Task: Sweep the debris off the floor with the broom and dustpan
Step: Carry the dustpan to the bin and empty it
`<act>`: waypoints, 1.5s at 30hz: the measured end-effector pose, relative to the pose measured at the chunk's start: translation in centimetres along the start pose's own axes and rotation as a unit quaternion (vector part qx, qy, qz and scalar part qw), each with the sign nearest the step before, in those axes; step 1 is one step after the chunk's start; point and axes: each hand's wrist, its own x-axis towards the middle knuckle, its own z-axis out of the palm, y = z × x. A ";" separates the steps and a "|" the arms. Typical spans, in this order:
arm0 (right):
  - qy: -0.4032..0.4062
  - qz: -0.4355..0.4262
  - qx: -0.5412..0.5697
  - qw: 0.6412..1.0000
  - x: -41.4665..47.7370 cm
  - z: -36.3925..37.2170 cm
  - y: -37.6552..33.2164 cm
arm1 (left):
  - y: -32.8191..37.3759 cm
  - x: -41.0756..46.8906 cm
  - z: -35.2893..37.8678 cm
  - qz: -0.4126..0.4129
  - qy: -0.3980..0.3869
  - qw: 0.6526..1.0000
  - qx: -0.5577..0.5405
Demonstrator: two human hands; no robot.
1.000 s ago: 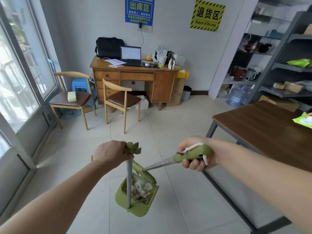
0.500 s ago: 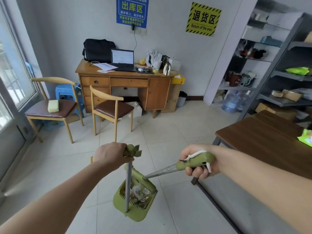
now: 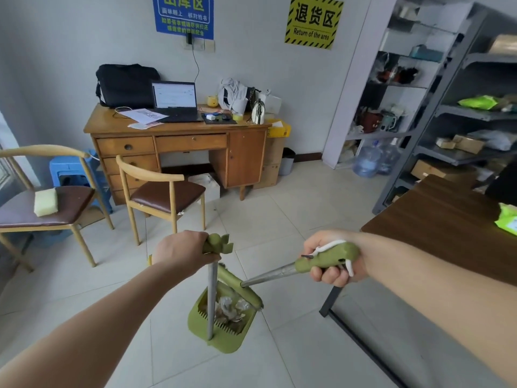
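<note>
Nearest me, both forearms reach fwd. My left hand (image 3: 181, 253) has its fingers wrapped over the green top grip of the dustpan (image 3: 227, 347) pole, which stands upright. My right hand (image 3: 333, 266) has its fingers closed round the green grip of the broom (image 3: 271, 275). The metal shaft slants down-left, so the broom head sits at the pan's mouth.

The debris (image 3: 230, 308), crumpled pale scraps by the look, lies inside the pan against the comb teeth. Whether the pan rests on the tiled floor (image 3: 279, 219) or hangs just above it, I can't tell.

Step in hand, as I judge it: carry the load to a bin w/o spilling.
- Hold the pole vertical, w/ the pan mouth tipped up.
- Rest the broom head lightly over the opening as a lid.
- No swinging.
- The dark counter (image 3: 447, 219) has a leg just right of the pan, so steer left of it.

Further on, a brown-seated chair (image 3: 165, 194) stands in front of the wooden desk (image 3: 179, 130). The small grey bin (image 3: 286, 161) beside the desk's right end looks the likely dump spot, ahead and slightly right, w/ open tiles leading to it.
</note>
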 end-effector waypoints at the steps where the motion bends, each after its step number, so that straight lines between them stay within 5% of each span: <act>1: 0.000 0.001 0.003 1.000 0.5 -0.6 -0.6 | 0.1 1.0 0.0 0.003 0.001 1.000 0.004; 28: 0.002 0.009 -0.014 1.000 15.7 -25.9 -16.5 | 8.7 33.8 4.5 -0.001 -0.015 1.000 -0.021; 45: 0.021 0.018 0.028 0.999 26.8 -41.5 -29.8 | 12.1 60.5 6.6 0.075 -0.033 0.997 -0.015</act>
